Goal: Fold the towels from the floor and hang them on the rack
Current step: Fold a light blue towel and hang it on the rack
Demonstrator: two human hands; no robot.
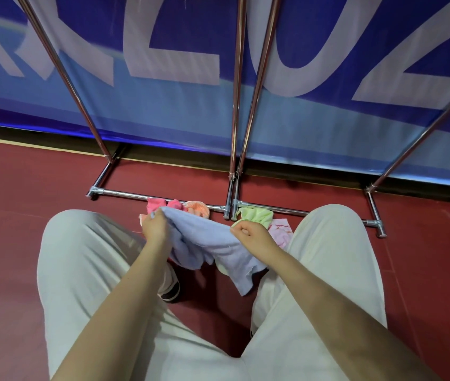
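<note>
Gripping a blue towel (212, 243) between left hand (154, 226) and right hand (251, 235), below a banner (328, 119) reading "202".

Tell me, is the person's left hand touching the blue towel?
Touching. The head view shows the left hand gripping one top corner of the blue towel, its fingers curled over the cloth's edge.
</note>
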